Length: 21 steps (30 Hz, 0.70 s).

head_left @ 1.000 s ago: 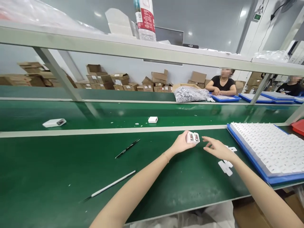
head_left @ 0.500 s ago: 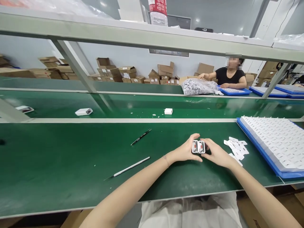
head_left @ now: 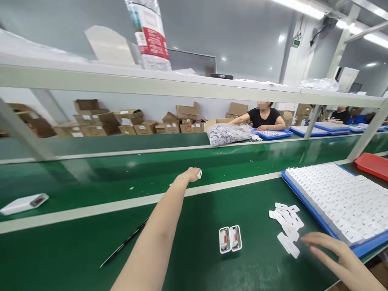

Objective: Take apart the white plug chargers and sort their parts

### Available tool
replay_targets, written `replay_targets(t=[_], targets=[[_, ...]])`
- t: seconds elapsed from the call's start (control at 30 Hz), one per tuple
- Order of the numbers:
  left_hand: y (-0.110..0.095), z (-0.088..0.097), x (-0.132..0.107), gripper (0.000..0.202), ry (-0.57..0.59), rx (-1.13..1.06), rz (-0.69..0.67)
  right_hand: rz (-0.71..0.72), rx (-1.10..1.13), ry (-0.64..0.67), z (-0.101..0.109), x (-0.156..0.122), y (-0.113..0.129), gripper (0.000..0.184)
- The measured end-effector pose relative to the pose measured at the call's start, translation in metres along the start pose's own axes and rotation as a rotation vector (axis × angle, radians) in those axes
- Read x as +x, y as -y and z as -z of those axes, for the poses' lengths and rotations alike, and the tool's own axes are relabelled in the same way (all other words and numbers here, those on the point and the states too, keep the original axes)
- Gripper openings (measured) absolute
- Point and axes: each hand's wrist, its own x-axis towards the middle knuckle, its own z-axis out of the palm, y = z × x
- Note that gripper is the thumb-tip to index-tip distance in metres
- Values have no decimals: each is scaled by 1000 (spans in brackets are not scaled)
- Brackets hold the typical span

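My left hand (head_left: 192,174) reaches over the far strip of the bench, fingers closed on a small white plastic case (head_left: 199,174); most of the case is hidden by the hand. Two open white cases, a left one (head_left: 224,240) and a right one (head_left: 235,238), stand side by side on the green bench, with metal and red parts inside. My right hand (head_left: 336,254) hovers at the right, thumb and fingers apart, holding nothing. Just beyond its fingertips lies a loose pile of flat white plastic covers (head_left: 287,226).
At the right sits a blue tray (head_left: 312,208) carrying rows of white pieces, with a red tray (head_left: 372,165) behind it. A black pen-like tool (head_left: 123,245) lies partly behind my left forearm. Another white case (head_left: 24,204) is far left. A co-worker (head_left: 265,117) sits opposite.
Both hands have let go of the two open cases, now standing on the bench. My left hand has moved forward and taken the white case there; my right hand has moved right. The view has shifted.
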Motion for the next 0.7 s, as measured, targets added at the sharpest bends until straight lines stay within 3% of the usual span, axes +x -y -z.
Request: replay_targets(t=[0.1, 0.23, 0.33, 0.43, 0.53, 0.6, 0.7], targets=[[-7, -1, 0, 34, 33, 8, -20, 32, -4, -16, 2, 27, 14, 40], [-6, -2, -27, 32, 52, 0, -6, 131, -399, -48, -8, 76, 23, 35], [-5, -2, -83, 40, 51, -38, 15, 141, -586, -40, -21, 100, 20, 28], [-16, -4, -162, 50, 105, -159, 54, 152, -634, -7, -26, 110, 14, 23], [-41, -14, -226, 50, 259, -557, 194, 186, -670, 20, -24, 114, 9, 24], [-57, -26, -246, 49, 290, -680, 244, 206, -620, 12, -23, 117, 10, 30], [-71, -41, -249, 48, 289, -745, 264, 259, -294, 75, -25, 114, 25, 40]])
